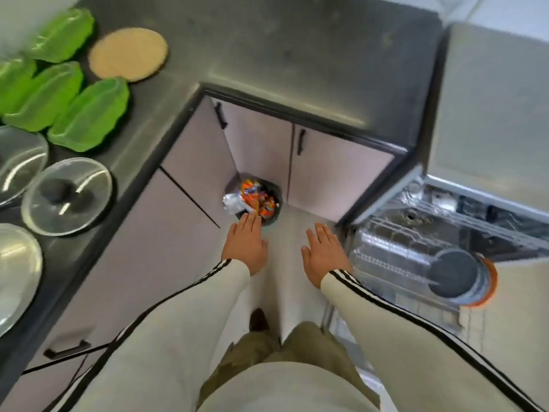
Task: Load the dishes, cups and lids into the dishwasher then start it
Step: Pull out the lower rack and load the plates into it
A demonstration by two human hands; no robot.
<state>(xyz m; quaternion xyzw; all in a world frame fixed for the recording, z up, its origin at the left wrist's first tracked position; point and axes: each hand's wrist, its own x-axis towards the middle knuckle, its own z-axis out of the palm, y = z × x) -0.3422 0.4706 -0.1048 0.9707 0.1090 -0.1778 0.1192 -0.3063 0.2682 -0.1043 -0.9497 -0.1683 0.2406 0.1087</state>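
Both hands are empty with fingers spread: left hand (246,242) and right hand (322,255) hover over the floor. Green dishes (89,115) sit at ten o'clock and glass lids (67,196) at nine on the counter (267,40) — the dishwasher rack (395,248) lies open at three. Smooth glass lids could slip from a hasty grip and crack on the way across.
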